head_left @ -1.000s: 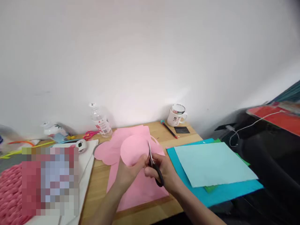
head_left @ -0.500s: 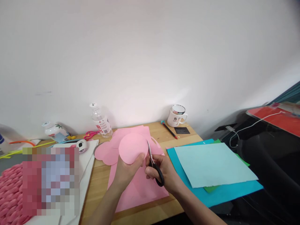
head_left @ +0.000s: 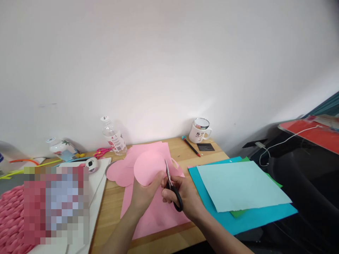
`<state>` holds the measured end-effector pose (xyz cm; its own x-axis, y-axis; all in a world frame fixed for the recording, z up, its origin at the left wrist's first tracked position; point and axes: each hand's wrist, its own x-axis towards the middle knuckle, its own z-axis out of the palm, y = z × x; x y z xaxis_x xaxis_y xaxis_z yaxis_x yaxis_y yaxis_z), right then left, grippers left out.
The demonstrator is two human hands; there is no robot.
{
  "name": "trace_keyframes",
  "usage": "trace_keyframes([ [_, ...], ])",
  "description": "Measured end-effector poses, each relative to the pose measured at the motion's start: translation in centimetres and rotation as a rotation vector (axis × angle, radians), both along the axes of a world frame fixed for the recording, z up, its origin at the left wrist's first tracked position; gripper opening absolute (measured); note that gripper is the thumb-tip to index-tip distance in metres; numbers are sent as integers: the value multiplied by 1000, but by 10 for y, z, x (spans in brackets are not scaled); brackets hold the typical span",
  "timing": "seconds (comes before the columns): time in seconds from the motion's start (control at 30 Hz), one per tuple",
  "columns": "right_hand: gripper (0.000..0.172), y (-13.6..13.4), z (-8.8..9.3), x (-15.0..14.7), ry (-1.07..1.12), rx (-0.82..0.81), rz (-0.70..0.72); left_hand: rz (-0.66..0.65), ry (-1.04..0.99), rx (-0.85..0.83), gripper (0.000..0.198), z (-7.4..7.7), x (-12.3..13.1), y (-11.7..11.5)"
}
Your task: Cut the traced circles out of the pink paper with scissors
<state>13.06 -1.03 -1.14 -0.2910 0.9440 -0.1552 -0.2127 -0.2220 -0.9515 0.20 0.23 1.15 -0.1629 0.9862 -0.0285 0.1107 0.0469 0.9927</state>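
Note:
Pinched in my left hand (head_left: 145,192) is a round piece of pink paper (head_left: 148,167), the thumb lying on its lower right edge. My right hand (head_left: 181,192) grips black-handled scissors (head_left: 175,197), whose blades point up along the circle's right edge. From this view I cannot tell whether the blades touch the paper. Beneath both hands lie pink sheets (head_left: 150,222) on the wooden table. A scalloped pink paper shape (head_left: 120,173) rests to the left of the circle, and a thin curled pink strip (head_left: 177,165) lies to the right.
Light blue paper (head_left: 243,187) tops blue (head_left: 254,220) and green sheets at right. A mug (head_left: 200,132), a pen (head_left: 192,146) and a black card (head_left: 206,147) stand or lie at the back. Leftward are a bottle (head_left: 115,139), pink scissors (head_left: 102,152) and a white board (head_left: 97,197).
The scissors and my right hand have shifted slightly left and down along the circle's edge. The pink strip at the right has moved a little. My left hand keeps its hold.

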Motion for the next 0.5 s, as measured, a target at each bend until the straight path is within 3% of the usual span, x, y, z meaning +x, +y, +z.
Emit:
trace_keyframes([
  [0.13, 33, 3, -3, 3, 70, 48, 12, -31, -5, 5, 25, -1, -1, -2],
  [0.5, 31, 3, 0, 3, 35, 71, 17, -101, 16, 11, 15, 4, -2, -3],
])
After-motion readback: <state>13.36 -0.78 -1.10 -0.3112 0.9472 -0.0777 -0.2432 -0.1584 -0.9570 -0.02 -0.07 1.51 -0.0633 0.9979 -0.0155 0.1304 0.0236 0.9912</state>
